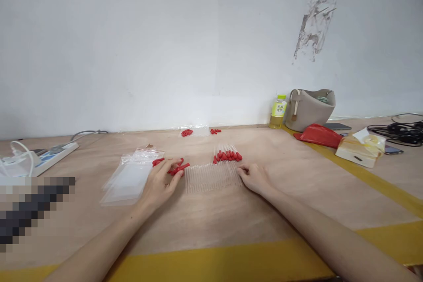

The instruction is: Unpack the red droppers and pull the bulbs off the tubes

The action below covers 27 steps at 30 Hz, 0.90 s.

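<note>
My left hand (161,180) is over a small heap of red rubber bulbs (158,161), with one red bulb (181,168) between thumb and forefinger. In front of me lies a row of thin clear dropper tubes (211,177), side by side. At the right end of that row, my right hand (254,177) has its fingers closed in a pinch on the last tube; the fingertips partly hide it. Just beyond the row are several tubes fitted with red bulbs (228,155), bulb ends towards me.
Clear zip bags (132,176) lie left of my left hand. Bags with red bulbs (187,132) rest by the wall. A power strip (56,158) is at left. At right are a drink bottle (278,112), a grey bag (309,110), a red pouch (319,135) and black cables (405,131).
</note>
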{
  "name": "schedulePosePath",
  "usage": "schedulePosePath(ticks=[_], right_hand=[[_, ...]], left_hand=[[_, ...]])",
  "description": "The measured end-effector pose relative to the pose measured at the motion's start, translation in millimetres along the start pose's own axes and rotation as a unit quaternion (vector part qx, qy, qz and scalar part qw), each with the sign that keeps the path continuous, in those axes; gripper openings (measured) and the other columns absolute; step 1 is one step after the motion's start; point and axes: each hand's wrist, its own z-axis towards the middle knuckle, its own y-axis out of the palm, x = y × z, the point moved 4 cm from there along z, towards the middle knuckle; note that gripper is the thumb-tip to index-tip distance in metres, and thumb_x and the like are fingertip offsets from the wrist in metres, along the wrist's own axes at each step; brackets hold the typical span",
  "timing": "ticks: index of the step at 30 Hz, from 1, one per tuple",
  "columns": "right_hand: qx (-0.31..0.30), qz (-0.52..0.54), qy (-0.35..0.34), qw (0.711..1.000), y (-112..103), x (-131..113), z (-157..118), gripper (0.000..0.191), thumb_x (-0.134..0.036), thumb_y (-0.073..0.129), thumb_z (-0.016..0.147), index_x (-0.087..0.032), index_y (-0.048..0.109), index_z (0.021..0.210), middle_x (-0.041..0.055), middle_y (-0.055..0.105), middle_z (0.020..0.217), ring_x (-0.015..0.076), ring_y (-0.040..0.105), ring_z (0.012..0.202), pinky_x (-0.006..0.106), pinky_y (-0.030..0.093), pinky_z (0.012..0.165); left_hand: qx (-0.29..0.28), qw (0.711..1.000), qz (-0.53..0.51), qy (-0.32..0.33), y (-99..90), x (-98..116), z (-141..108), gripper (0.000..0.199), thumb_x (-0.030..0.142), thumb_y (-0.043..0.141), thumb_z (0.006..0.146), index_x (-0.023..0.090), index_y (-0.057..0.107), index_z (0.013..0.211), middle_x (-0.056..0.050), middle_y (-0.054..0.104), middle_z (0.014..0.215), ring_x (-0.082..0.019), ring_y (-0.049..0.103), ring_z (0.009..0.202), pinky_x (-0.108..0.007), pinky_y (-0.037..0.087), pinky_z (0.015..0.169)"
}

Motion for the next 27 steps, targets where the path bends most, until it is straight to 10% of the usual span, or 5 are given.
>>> schedulePosePath(ticks=[7, 18, 27], right_hand=[[-0.007, 0.038, 0.011, 0.999, 2.8, 8.8, 4.8, 0.029, -0.036, 0.041, 0.08, -0.024, 0.068, 0.077, 0.0026, 0.068, 0.079, 0.0216, 0.06, 0.077, 0.031, 0.038, 0.069], [-0.035, 0.317, -0.028, 0.948, 4.9, 14.2, 12.7, 0.041, -0.05, 0.048, 0.073, -0.016, 0.062, 0.091, 0.0041, 0.066, 0.087, 0.0157, 0.058, 0.072, 0.026, 0.044, 0.065], [0.052, 0.183, 0.091, 0.978, -0.4, 38.2, 19.9, 0.022, -0.03, 0.053, 0.068, -0.016, 0.066, 0.077, 0.0056, 0.068, 0.073, 0.0189, 0.062, 0.069, 0.027, 0.044, 0.062]], left_hand=[[-0.054, 0.998, -0.015, 0.04, 43.6, 22.5, -1.7, 0.018, 0.027, 0.052, 0.08, 0.02, 0.052, 0.097, -0.003, 0.062, 0.089, -0.017, 0.057, 0.084, -0.033, 0.043, 0.076], [-0.15, 0.985, -0.084, 0.014, 113.6, 79.6, 65.2, 0.017, 0.022, 0.055, 0.077, 0.021, 0.054, 0.094, -0.001, 0.066, 0.092, -0.017, 0.058, 0.086, -0.034, 0.039, 0.083], [-0.115, 0.985, -0.029, -0.123, 128.4, 45.0, 95.1, 0.018, 0.025, 0.05, 0.077, 0.02, 0.062, 0.089, -0.007, 0.062, 0.099, -0.02, 0.053, 0.098, -0.034, 0.038, 0.086]])
